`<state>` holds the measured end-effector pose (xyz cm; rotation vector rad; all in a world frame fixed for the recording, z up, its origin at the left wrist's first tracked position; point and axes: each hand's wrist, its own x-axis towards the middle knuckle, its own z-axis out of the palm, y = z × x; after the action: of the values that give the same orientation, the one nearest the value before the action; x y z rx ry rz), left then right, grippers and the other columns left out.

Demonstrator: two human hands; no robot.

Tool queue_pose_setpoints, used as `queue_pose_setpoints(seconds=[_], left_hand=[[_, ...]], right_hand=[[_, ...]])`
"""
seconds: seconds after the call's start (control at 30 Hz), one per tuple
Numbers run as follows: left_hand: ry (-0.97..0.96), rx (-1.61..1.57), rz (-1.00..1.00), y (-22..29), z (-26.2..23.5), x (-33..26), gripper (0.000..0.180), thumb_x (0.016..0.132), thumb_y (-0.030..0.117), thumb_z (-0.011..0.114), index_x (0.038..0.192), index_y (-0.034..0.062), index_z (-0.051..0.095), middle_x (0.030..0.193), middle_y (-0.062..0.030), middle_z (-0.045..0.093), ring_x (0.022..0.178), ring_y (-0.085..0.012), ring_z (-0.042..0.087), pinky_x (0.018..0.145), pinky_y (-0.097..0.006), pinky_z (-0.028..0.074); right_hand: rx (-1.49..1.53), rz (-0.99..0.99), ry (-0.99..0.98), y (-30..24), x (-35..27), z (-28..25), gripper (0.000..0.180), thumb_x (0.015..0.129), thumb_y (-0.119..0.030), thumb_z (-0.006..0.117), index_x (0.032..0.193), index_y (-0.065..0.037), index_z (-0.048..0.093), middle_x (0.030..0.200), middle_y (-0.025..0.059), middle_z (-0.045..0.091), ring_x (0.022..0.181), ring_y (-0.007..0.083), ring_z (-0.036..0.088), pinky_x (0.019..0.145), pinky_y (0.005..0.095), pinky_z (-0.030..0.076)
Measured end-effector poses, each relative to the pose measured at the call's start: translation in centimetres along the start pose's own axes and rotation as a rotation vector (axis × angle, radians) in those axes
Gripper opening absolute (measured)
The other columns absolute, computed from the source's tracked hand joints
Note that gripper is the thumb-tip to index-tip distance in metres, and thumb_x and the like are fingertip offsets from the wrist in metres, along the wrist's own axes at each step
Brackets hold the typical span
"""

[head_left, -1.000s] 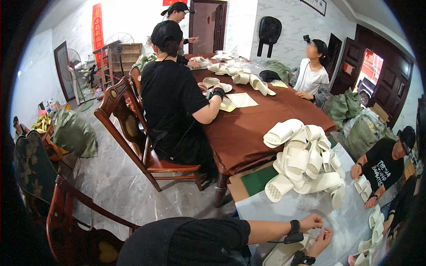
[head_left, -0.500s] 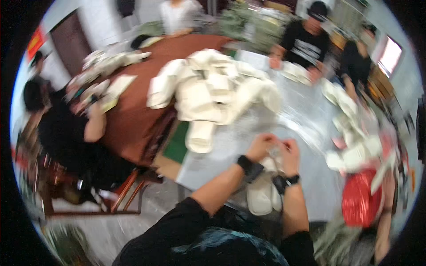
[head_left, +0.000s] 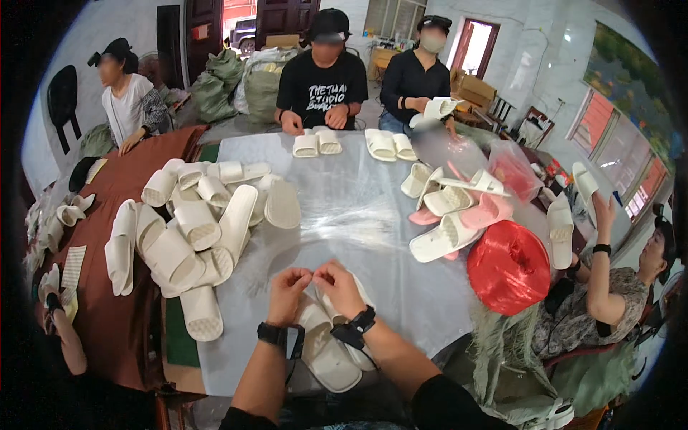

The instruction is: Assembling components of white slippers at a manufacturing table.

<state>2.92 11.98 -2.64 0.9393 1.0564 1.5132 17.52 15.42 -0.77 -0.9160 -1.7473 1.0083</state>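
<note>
Both hands meet over a pair of cream-white slide slippers (head_left: 331, 364) lying at the near edge of the table. My left hand (head_left: 288, 297) is closed in a pinch, thumb against fingers. Almost touching it, my right hand (head_left: 340, 289) pinches in the same way. Whatever thin thing lies between the fingertips is too small to make out. Beyond the hands, a bundle of fine clear strands (head_left: 351, 223) is spread on the grey table cover (head_left: 408, 308). My hands and wrists hide part of the slippers beneath.
A heap of white slippers (head_left: 172, 254) lies left, partly over a brown cloth (head_left: 93, 301). To the right are white and pink slippers (head_left: 487, 209) and a shiny red roll (head_left: 509, 266). Co-workers surround the table; one at far right holds a slipper (head_left: 585, 185).
My view has swung to the right and sharpened, so the slipper heap now sits further left. My hands stay pinched together above the same pair of slippers.
</note>
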Motion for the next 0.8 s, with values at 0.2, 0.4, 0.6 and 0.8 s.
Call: queue_pose_setpoints(seconds=[0.2, 0.4, 0.6, 0.8], left_hand=[[0.005, -0.094, -0.010, 0.3, 0.7, 0.7, 0.009, 0.085, 0.002, 0.063, 0.093, -0.0015, 0.064, 0.089, -0.0030, 0.064, 0.081, -0.0097, 0.057, 0.076, -0.023, 0.046], [-0.033, -0.027, 0.023, 0.3, 0.5, 0.8, 0.008, 0.087, 0.004, 0.062, 0.092, -0.0019, 0.063, 0.091, -0.0028, 0.064, 0.082, -0.0096, 0.056, 0.077, -0.023, 0.045], [-0.052, 0.065, -0.003, 0.1, 0.2, 0.6, 0.009, 0.087, 0.006, 0.062, 0.091, -0.0020, 0.062, 0.091, -0.0014, 0.063, 0.083, -0.0090, 0.055, 0.078, -0.023, 0.045], [-0.049, 0.085, 0.003, -0.7, 0.8, 1.6, 0.006, 0.087, 0.007, 0.062, 0.089, 0.0019, 0.062, 0.092, -0.0025, 0.064, 0.080, -0.0086, 0.054, 0.073, -0.023, 0.043]], right_hand=[[0.096, -0.002, -0.011, 0.5, 0.8, -0.4, 0.006, 0.084, -0.004, 0.063, 0.085, 0.000, 0.058, 0.081, 0.0026, 0.050, 0.068, 0.0105, 0.047, 0.061, 0.0247, 0.040], [0.001, -0.023, -0.003, 0.3, 0.8, -0.4, 0.009, 0.081, -0.003, 0.064, 0.085, 0.001, 0.057, 0.080, 0.0091, 0.054, 0.067, 0.0183, 0.052, 0.062, 0.0291, 0.044], [0.002, -0.033, 0.024, 0.2, 0.3, -0.1, 0.007, 0.082, -0.003, 0.063, 0.084, 0.000, 0.057, 0.076, 0.0047, 0.050, 0.065, 0.0131, 0.048, 0.061, 0.0263, 0.041], [-0.036, -0.069, 0.053, 0.3, 1.2, -1.3, 0.014, 0.078, -0.007, 0.068, 0.088, -0.001, 0.060, 0.081, 0.0079, 0.056, 0.068, 0.0194, 0.053, 0.064, 0.0276, 0.044]])
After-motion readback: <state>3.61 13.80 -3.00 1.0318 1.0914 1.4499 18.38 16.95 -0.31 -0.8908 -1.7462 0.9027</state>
